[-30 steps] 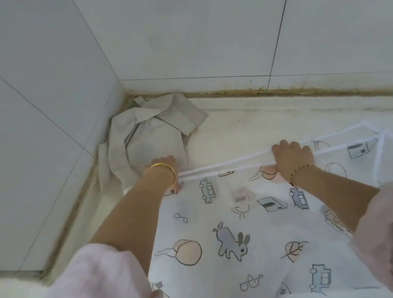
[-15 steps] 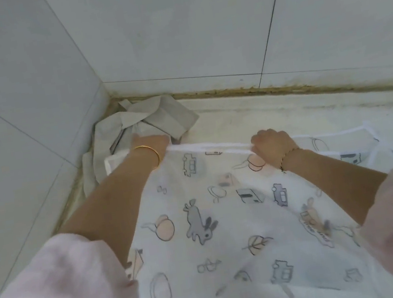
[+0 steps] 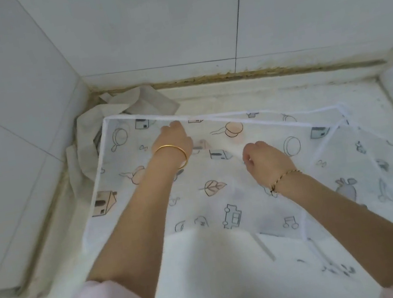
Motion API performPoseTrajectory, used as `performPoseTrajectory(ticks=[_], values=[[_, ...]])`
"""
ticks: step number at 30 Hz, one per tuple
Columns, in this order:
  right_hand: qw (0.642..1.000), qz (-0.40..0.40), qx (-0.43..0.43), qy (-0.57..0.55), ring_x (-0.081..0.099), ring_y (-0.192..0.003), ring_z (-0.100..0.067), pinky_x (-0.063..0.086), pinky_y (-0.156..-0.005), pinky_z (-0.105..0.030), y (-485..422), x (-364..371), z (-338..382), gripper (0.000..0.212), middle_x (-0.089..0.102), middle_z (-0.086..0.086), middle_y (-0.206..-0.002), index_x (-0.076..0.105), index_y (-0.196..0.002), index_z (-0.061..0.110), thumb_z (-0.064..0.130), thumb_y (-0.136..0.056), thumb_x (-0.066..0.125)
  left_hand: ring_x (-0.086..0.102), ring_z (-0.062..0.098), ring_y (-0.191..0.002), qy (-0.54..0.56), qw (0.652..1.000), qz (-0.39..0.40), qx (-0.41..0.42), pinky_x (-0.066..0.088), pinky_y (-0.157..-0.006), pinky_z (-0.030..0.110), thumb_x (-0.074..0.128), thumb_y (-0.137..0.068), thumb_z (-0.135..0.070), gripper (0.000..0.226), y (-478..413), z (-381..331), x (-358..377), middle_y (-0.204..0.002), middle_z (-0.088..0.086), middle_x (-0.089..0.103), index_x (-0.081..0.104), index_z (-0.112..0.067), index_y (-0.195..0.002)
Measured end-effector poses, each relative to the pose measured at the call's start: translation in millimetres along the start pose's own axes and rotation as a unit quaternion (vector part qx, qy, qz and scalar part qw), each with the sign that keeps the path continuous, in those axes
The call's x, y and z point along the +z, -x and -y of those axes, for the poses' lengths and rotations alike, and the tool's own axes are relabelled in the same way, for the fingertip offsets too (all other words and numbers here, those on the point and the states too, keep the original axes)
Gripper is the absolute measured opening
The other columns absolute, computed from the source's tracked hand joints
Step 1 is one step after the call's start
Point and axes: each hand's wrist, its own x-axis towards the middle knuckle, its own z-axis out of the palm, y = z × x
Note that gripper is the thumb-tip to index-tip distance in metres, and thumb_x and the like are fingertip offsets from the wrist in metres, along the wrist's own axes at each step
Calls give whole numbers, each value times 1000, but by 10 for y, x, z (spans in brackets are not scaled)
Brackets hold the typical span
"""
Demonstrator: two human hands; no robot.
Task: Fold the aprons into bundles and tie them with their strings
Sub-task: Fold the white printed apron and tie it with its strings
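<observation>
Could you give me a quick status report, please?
Left hand at far hem of printed apron, grip unclear. Right hand curled over apron, pinch unclear. Apron spread on counter, not bundled. Grey cloth crumpled at its far-left corner.

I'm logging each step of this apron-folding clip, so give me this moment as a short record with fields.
surface: white counter in a tiled corner
printed apron: spread on the counter, white trim along its far edge
grey apron: crumpled in the corner, partly under the printed apron's far left corner
left hand: fingertips at the far trim; grip unclear
right hand: fingers curled above the apron's middle; pinch unclear
</observation>
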Motion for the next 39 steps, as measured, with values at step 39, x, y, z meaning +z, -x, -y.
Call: performPoseTrajectory(ticks=[39], values=[[962, 143, -180, 147, 39, -92, -16, 40, -79, -28, 876, 441, -99, 13, 42, 3, -94, 60, -95, 19, 25, -93, 48, 61, 25, -108, -317, 885, 342, -18, 48, -87, 36, 67, -86, -24, 41, 1026, 667, 391, -121, 4, 63, 56, -9, -123]])
